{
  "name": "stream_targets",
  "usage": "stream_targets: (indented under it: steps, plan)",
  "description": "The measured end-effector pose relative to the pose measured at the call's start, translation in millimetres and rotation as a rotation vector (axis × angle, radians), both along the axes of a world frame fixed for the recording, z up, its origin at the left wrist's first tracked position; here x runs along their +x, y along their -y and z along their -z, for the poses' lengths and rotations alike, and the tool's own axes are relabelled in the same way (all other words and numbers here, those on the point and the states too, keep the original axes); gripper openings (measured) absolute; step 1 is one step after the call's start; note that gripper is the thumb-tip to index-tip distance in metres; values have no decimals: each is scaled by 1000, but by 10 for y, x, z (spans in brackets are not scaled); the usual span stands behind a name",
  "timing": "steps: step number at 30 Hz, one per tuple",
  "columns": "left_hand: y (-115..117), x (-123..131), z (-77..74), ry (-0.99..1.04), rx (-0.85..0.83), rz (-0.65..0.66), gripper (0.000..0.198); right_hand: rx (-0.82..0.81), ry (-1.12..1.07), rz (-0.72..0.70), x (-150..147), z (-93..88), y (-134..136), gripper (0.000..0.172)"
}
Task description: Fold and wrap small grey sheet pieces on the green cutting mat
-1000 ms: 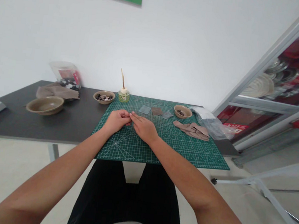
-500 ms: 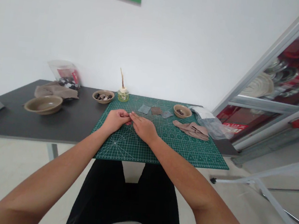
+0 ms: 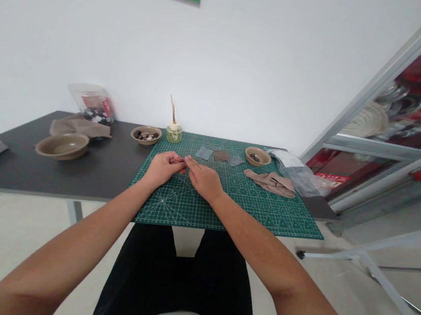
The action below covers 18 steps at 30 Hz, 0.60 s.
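Observation:
Above the green cutting mat (image 3: 227,210), my left hand (image 3: 164,167) is closed in a pinch, thumb against curled fingers. A small dark piece (image 3: 184,160) shows at its fingertips, too small to name. My right hand (image 3: 204,178) meets it there, its fingers together and pressed to the same spot; what it grips is mostly hidden. Just beyond the hands lie thin square sheets on the mat: a grey-blue one (image 3: 204,152), a brown one (image 3: 221,155) and another grey-blue one (image 3: 235,161).
A bowl of dark and pale stones (image 3: 146,135) stands left of a glass jar with a stick (image 3: 174,131). On the right are a small bowl (image 3: 257,156), a brown cloth (image 3: 271,183) and a clear bag (image 3: 300,176). Another bowl (image 3: 62,147) sits far left.
My right fingertips have drawn slightly away from the left ones, and the small dark piece between them shows more clearly. The things on the table have not moved.

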<state>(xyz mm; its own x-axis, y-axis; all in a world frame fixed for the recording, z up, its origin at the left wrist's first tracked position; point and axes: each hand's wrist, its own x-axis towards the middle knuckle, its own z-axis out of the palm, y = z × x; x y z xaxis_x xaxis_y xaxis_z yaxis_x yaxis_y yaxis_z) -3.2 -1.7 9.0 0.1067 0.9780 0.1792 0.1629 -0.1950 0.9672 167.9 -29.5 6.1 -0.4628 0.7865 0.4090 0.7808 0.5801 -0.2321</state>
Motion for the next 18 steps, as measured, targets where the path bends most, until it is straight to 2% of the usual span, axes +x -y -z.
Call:
stream_targets:
  steps: [4,10,14,18]
  plan:
    - [-9,1,12,30,-2,3,17,9,11,26,-1,4,-1,48]
    - [-33,-8,51,48,46,70,17,28,32,-13,-5,4,3,48]
    - [-40,-4,65,112,22,83,21,-1,16,26,-2,-9,6,48]
    - [-30,5,43,71,28,83,18,10,5,-1,-7,-17,16,48]
